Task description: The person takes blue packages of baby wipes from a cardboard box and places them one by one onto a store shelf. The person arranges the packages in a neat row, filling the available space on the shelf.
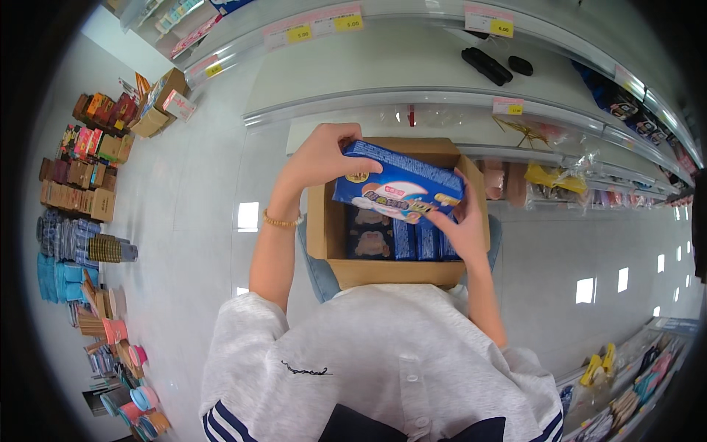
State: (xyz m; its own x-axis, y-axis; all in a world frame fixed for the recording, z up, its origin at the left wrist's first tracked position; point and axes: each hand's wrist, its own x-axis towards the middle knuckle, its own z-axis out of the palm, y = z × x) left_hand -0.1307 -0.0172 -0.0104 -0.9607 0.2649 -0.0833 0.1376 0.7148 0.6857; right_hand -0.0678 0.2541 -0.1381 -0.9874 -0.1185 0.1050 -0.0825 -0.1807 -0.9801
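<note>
Both hands hold a blue printed package (400,182) tilted over an open cardboard box (386,272). My left hand (327,157) grips its upper left corner, thumb across the front. At the package's right end, my right hand (461,224) has its thumb on the lower front and fingers behind the edge. Inside the box are more blue packages (415,241), some standing on edge and others showing a printed face. The held package hides the rear part of the box's inside. The box rests at my lap.
Ahead stands a metal shelf unit (353,72) with price tags and a black object (486,66) on one board. Bagged goods (558,177) fill a lower shelf at right. Stacked cartons (83,199) and plastic buckets (116,331) line the left wall. Another rack (629,387) is at lower right.
</note>
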